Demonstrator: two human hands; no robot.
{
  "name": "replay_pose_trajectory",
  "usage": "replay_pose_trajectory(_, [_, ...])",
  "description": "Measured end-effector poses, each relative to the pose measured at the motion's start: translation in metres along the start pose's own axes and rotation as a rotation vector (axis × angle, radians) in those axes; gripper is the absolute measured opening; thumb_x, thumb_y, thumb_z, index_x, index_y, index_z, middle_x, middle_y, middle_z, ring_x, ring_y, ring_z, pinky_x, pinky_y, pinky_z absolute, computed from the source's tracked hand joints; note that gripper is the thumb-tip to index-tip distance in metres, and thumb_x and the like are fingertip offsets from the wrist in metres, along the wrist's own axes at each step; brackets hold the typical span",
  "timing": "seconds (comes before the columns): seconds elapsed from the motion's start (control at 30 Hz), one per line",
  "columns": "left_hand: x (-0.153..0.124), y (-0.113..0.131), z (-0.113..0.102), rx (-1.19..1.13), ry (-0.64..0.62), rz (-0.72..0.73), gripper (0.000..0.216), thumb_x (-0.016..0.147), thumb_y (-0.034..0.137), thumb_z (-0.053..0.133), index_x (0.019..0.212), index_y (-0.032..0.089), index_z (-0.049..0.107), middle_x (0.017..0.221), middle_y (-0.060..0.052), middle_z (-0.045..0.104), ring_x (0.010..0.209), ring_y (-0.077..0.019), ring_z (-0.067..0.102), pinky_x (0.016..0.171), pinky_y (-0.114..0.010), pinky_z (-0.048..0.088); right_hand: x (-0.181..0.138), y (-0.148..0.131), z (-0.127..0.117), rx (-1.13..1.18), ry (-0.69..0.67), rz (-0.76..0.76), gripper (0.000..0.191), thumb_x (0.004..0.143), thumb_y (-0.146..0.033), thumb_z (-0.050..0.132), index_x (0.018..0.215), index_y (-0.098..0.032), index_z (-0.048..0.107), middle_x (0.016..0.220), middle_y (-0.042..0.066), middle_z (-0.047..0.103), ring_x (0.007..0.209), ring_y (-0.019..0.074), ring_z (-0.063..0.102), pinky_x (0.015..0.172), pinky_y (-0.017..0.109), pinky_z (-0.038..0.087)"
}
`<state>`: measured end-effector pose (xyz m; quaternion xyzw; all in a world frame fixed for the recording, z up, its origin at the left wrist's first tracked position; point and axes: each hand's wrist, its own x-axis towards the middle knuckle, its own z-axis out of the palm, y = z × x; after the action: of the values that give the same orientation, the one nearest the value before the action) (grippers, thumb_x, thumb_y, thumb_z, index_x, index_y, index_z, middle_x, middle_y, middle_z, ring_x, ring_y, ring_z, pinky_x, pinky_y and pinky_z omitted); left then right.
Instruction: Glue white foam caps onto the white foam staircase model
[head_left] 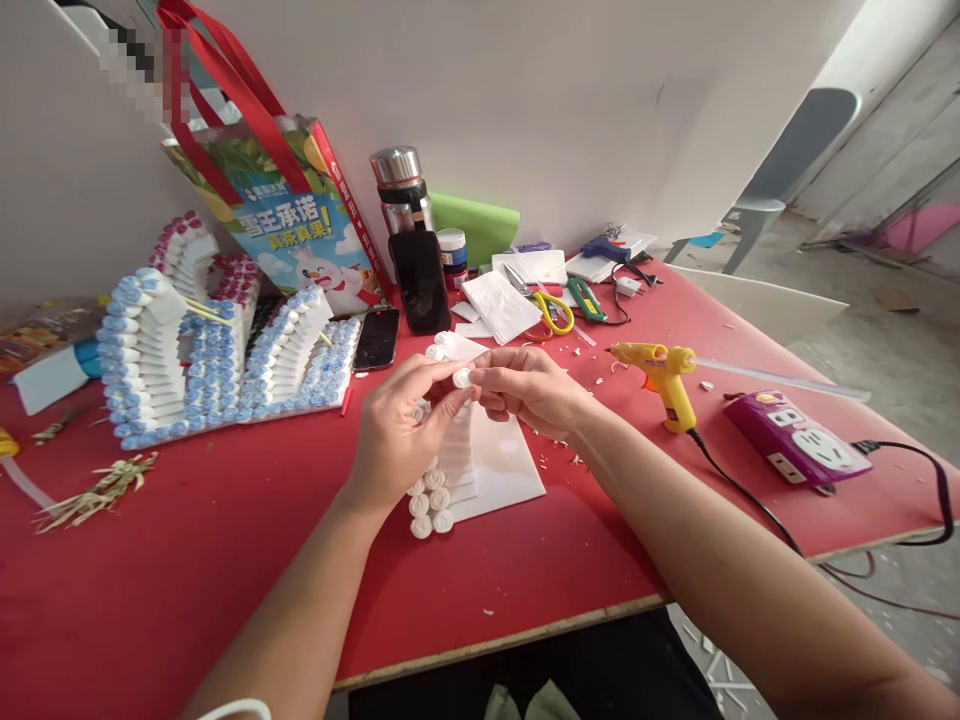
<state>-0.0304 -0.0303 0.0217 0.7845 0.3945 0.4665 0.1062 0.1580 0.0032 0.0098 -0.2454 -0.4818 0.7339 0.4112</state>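
Left hand (401, 405): pinched round white roll (462, 378) above glossy board (514, 470)
Right hand (534, 385): pinched same roll
Spiral rolls (439, 498): lined board's left side

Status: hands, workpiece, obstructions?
Left hand and right hand pinching one white spiral roll. White board below, partly hidden by the hands. Nothing seen blocking; yellow glue gun sits apart, right.
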Motion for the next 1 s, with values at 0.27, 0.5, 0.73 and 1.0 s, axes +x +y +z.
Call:
replay_pose_trajectory(0.27, [0.0005,0.0003,-0.0004,0.039,0.032,0.044,0.021,0.089,0.025,0.071,0.109,0.022,0.072,0.097,-0.004,0.07,0.084,-0.0159,0.066,0.08,-0.028,0.054,-0.0013,-0.0023,0.0005,0.023,-0.019,-0.003,0.022,0.076,-0.034,0.082,0.083,-0.016,0.072,0.075,0.001,0.061,0.06,0.0078,0.044,0.053,0.023,0.037])
replay_pose_trajectory(0.5, [0.0015,0.0005,0.0003,0.097,0.031,0.126,0.021,0.091,0.019,0.068,0.112,0.019,0.07,0.096,-0.005,0.07,0.083,-0.0147,0.066,0.077,-0.027,0.054,0.0004,-0.0006,0.0017,-0.062,0.017,-0.012,0.024,0.073,-0.031,0.084,0.085,-0.015,0.071,0.069,-0.002,0.058,0.058,0.0074,0.046,0.052,0.023,0.038])
replay_pose_trajectory(0.73, [0.0022,0.0038,-0.0004,0.129,0.014,0.14,0.019,0.09,0.016,0.067,0.108,0.017,0.071,0.092,-0.004,0.069,0.074,-0.0119,0.062,0.071,-0.025,0.052,-0.0021,-0.0018,0.0081,-0.319,0.095,-0.164,0.028,0.081,-0.041,0.075,0.076,-0.014,0.071,0.069,0.002,0.066,0.054,0.0082,0.049,0.053,0.025,0.04])
replay_pose_trajectory(1.0, [0.0012,0.0025,-0.0002,0.01,-0.003,0.064,0.022,0.087,0.016,0.071,0.109,0.019,0.072,0.098,-0.004,0.07,0.084,-0.0142,0.065,0.081,-0.027,0.053,-0.0043,-0.0045,0.0057,-0.383,0.12,-0.155,0.034,0.089,-0.038,0.064,0.067,-0.014,0.068,0.051,-0.002,0.054,0.049,0.0076,0.045,0.051,0.024,0.037])
